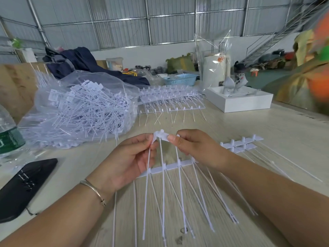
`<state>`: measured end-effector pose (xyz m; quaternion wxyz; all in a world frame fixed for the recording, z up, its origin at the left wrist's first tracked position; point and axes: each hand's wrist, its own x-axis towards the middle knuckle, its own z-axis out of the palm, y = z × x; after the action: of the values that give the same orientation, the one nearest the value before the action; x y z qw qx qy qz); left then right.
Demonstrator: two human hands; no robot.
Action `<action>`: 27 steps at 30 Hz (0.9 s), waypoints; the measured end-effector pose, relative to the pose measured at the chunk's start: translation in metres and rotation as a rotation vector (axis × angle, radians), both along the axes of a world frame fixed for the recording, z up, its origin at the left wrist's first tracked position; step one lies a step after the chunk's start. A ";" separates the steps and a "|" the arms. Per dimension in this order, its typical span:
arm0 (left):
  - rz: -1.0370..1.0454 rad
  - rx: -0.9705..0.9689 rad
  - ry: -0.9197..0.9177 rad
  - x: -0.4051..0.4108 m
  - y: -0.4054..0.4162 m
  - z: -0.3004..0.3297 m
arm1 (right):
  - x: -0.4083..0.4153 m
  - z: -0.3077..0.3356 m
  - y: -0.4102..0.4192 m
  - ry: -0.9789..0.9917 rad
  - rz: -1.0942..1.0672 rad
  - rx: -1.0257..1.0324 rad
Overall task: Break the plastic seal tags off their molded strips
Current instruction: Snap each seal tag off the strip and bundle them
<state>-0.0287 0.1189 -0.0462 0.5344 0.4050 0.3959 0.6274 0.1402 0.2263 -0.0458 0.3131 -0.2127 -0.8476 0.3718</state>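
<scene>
Head view: no legible writing.

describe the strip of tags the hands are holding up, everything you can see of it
The held strip is white moulded plastic: a few flat tag heads joined side by side, with a small round nub on top. Thin white tails hang from it toward the wooden table, fanning out slightly. It is raised off the table, bent at a joint. The left hand pinches its left end and the right hand pinches its right end. Another strip lies beneath it.
</scene>
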 end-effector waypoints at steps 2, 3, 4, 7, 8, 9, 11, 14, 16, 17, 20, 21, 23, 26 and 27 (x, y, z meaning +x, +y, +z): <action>-0.044 -0.005 -0.050 0.000 0.000 -0.001 | -0.002 -0.002 0.000 0.017 0.013 -0.004; -0.074 -0.011 -0.065 0.001 -0.001 -0.001 | -0.003 -0.004 0.000 0.018 0.021 -0.005; -0.106 -0.014 -0.074 0.001 -0.001 -0.002 | -0.004 -0.005 0.000 0.014 0.032 -0.010; -0.197 -0.037 -0.078 0.003 0.000 -0.003 | -0.005 -0.008 -0.001 -0.009 0.049 -0.019; -0.210 -0.047 -0.065 0.002 0.000 -0.004 | -0.005 -0.008 -0.001 -0.017 0.045 -0.016; -0.221 -0.060 -0.048 0.002 0.000 -0.004 | -0.006 -0.009 -0.001 -0.022 0.037 -0.010; -0.249 -0.085 -0.025 0.000 0.000 -0.004 | -0.006 -0.008 -0.002 -0.030 0.030 0.010; -0.288 -0.149 -0.002 -0.002 0.000 -0.006 | -0.005 -0.005 -0.006 -0.025 0.054 0.023; -0.325 -0.179 0.026 -0.001 0.000 -0.008 | -0.006 -0.005 -0.008 -0.017 0.074 0.030; -0.337 -0.191 0.045 0.000 0.001 -0.009 | -0.007 -0.004 -0.009 -0.015 0.083 0.035; -0.336 -0.209 0.065 0.001 0.002 -0.011 | -0.009 -0.003 -0.013 0.010 0.104 0.039; -0.314 -0.201 0.073 0.000 0.002 -0.010 | -0.010 -0.002 -0.013 0.028 0.098 0.032; -0.250 -0.145 0.084 -0.002 0.003 -0.007 | -0.009 -0.001 -0.012 0.077 0.055 0.027; -0.043 -0.036 0.064 -0.009 0.006 -0.003 | -0.003 0.000 -0.004 0.143 -0.082 0.069; 0.051 -0.019 0.107 -0.013 0.006 -0.002 | -0.001 0.000 0.000 0.157 -0.123 0.080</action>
<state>-0.0415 0.1252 -0.0481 0.5000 0.4225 0.4399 0.6148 0.1396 0.2261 -0.0455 0.4090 -0.2218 -0.8201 0.3333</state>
